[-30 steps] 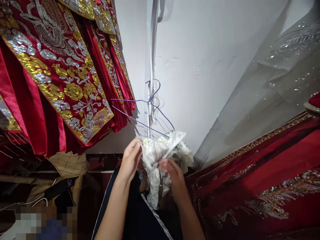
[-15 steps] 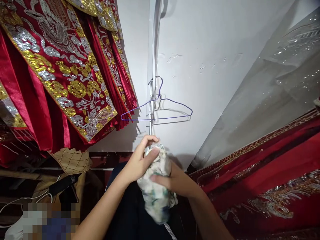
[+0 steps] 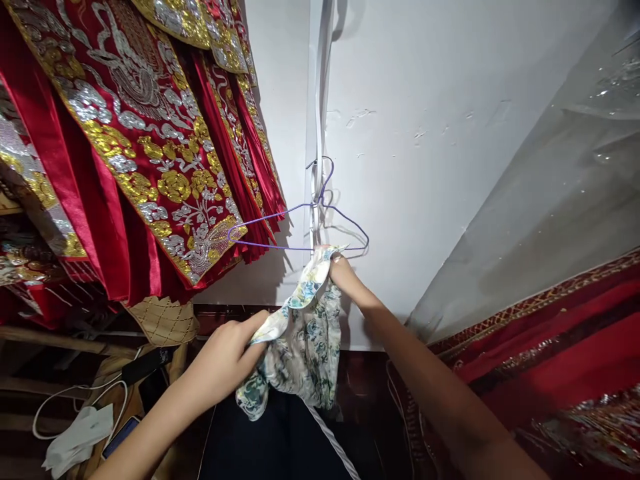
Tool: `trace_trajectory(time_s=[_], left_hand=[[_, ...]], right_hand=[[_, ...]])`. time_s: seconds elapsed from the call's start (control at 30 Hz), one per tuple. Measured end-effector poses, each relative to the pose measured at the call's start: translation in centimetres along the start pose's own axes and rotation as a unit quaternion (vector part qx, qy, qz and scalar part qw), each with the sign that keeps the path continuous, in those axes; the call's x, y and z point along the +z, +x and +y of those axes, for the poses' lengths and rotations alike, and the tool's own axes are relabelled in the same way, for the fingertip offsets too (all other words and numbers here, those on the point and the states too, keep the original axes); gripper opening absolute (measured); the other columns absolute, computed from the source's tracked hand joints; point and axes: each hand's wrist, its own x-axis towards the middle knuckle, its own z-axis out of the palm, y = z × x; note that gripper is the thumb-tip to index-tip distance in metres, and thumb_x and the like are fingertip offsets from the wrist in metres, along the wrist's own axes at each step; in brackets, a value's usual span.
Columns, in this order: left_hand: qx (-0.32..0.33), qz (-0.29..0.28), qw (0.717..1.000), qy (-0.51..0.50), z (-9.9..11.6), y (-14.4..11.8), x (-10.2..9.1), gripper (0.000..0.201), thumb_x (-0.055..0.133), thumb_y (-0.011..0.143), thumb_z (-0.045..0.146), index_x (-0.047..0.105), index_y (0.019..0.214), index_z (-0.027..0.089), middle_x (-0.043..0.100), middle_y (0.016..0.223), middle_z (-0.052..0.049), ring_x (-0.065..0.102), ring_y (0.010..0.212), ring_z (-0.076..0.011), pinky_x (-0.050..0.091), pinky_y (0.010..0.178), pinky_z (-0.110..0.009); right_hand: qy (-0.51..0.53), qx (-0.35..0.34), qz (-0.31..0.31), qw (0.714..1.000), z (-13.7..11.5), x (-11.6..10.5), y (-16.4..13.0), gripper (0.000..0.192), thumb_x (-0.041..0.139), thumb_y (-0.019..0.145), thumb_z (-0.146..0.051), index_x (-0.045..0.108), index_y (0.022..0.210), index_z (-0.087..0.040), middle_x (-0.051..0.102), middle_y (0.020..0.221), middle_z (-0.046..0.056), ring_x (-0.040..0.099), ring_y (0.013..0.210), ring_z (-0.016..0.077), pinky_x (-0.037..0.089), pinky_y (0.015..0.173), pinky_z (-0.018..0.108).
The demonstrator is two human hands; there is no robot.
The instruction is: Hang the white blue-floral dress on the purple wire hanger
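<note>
A small white garment with a blue and green flower print (image 3: 305,347) hangs spread between my two hands. My left hand (image 3: 225,360) pinches its lower left edge. My right hand (image 3: 341,272) grips its top corner, raised right up to the bottom bar of a purple wire hanger (image 3: 280,247). The hanger hooks on a fitting by a white pipe on the white wall (image 3: 425,133).
Red robes with gold and silver embroidery (image 3: 140,147) hang at the left, close to the hanger. More red embroidered cloth (image 3: 550,360) and a clear plastic cover (image 3: 560,200) fill the right. White cables, a phone and a crumpled tissue (image 3: 80,433) lie on a low shelf at lower left.
The garment was bunched in both hands near my body. My right hand has now lifted one corner up to the hanger, and my left hand has drawn the other edge down and left.
</note>
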Motion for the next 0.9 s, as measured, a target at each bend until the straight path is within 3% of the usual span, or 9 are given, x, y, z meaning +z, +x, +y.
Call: trace_trajectory(time_s=[0.1, 0.17, 0.3, 0.47, 0.57, 0.67, 0.77, 0.83, 0.9], left_hand=[[-0.04, -0.02, 0.997, 0.066, -2.2, 0.4, -0.8, 0.019, 0.044, 0.089, 0.025, 0.063, 0.091, 0.026, 0.066, 0.074, -0.002, 0.063, 0.072, -0.0225, 0.042, 0.068, -0.027], [-0.059, -0.03, 0.992, 0.109, -4.0, 1.4, -1.0, 0.018, 0.043, 0.088, 0.02, 0.06, 0.083, 0.023, 0.066, 0.076, -0.004, 0.063, 0.074, -0.0226, 0.042, 0.07, -0.028], [-0.038, 0.043, 0.986, 0.158, -5.6, 4.7, -1.8, 0.021, 0.037, 0.08, 0.008, 0.054, 0.076, 0.019, 0.066, 0.093, -0.012, 0.063, 0.089, -0.0254, 0.046, 0.081, -0.035], [0.105, 0.188, 0.975, 0.061, -2.9, 8.8, -3.4, 0.019, 0.038, 0.084, 0.014, 0.056, 0.082, 0.019, 0.06, 0.123, -0.013, 0.054, 0.12, -0.027, 0.044, 0.101, -0.04], [0.158, 0.199, 0.967, 0.024, -0.7, 10.7, -3.7, 0.023, 0.037, 0.087, 0.015, 0.059, 0.095, 0.019, 0.061, 0.124, -0.011, 0.053, 0.122, -0.0251, 0.043, 0.104, -0.041], [0.169, 0.208, 0.963, 0.036, 0.5, 12.9, -3.2, 0.031, 0.038, 0.086, 0.011, 0.058, 0.108, 0.019, 0.064, 0.117, -0.009, 0.056, 0.114, -0.0244, 0.044, 0.1, -0.041], [0.183, 0.229, 0.955, 0.039, 0.4, 14.6, -2.5, 0.041, 0.037, 0.084, 0.005, 0.056, 0.118, 0.019, 0.065, 0.115, -0.008, 0.057, 0.11, -0.0228, 0.044, 0.098, -0.039], [0.2, 0.226, 0.952, 0.04, 0.0, 15.1, -2.4, 0.042, 0.036, 0.084, 0.004, 0.056, 0.118, 0.019, 0.065, 0.114, -0.008, 0.057, 0.108, -0.0217, 0.044, 0.098, -0.037], [0.209, 0.216, 0.952, 0.057, -0.3, 15.1, -2.5, 0.04, 0.037, 0.083, 0.003, 0.059, 0.112, 0.018, 0.065, 0.109, -0.009, 0.058, 0.105, -0.0218, 0.045, 0.095, -0.035]], right_hand=[[-0.046, -0.018, 0.009, 0.999, 1.5, -2.2, -1.5, 0.009, 0.052, 0.071, -0.025, 0.058, 0.074, -0.018, 0.057, 0.067, -0.001, 0.049, 0.069, 0.0159, 0.041, 0.066, 0.027], [-0.092, -0.054, -0.009, 0.994, 1.0, -4.7, -2.8, 0.003, 0.055, 0.067, -0.022, 0.055, 0.067, -0.019, 0.052, 0.064, -0.003, 0.043, 0.064, 0.0138, 0.034, 0.06, 0.025], [-0.143, -0.091, -0.036, 0.985, -2.1, -8.3, -4.8, 0.011, 0.059, 0.062, -0.02, 0.048, 0.061, -0.019, 0.043, 0.06, -0.004, 0.038, 0.061, 0.0119, 0.027, 0.056, 0.024], [-0.135, -0.056, -0.04, 0.988, -4.4, -9.1, -5.8, 0.012, 0.06, 0.062, -0.023, 0.05, 0.059, -0.019, 0.044, 0.06, -0.003, 0.039, 0.061, 0.0127, 0.028, 0.056, 0.024], [-0.098, -0.018, -0.069, 0.993, -4.6, -8.2, -6.4, 0.012, 0.063, 0.061, -0.026, 0.053, 0.062, -0.019, 0.05, 0.062, -0.003, 0.043, 0.062, 0.0143, 0.031, 0.056, 0.025], [-0.088, 0.0, -0.086, 0.992, -5.0, -6.8, -7.4, 0.017, 0.066, 0.06, -0.025, 0.062, 0.075, -0.019, 0.057, 0.068, -0.002, 0.049, 0.065, 0.016, 0.035, 0.057, 0.025], [-0.1, -0.004, -0.067, 0.993, -6.2, -6.6, -8.6, 0.051, 0.067, 0.062, -0.024, 0.066, 0.113, -0.023, 0.062, 0.076, -0.002, 0.055, 0.067, 0.017, 0.04, 0.06, 0.025], [-0.107, -0.03, 0.006, 0.994, -6.9, -8.0, -9.0, 0.081, 0.068, 0.062, -0.024, 0.048, 0.141, -0.027, 0.064, 0.08, -0.002, 0.056, 0.065, 0.0167, 0.042, 0.059, 0.026], [-0.137, -0.064, 0.127, 0.98, -7.4, -10.6, -8.5, 0.106, 0.071, 0.061, -0.022, 0.023, 0.155, -0.026, 0.065, 0.084, -0.001, 0.057, 0.063, 0.0171, 0.043, 0.058, 0.027]])
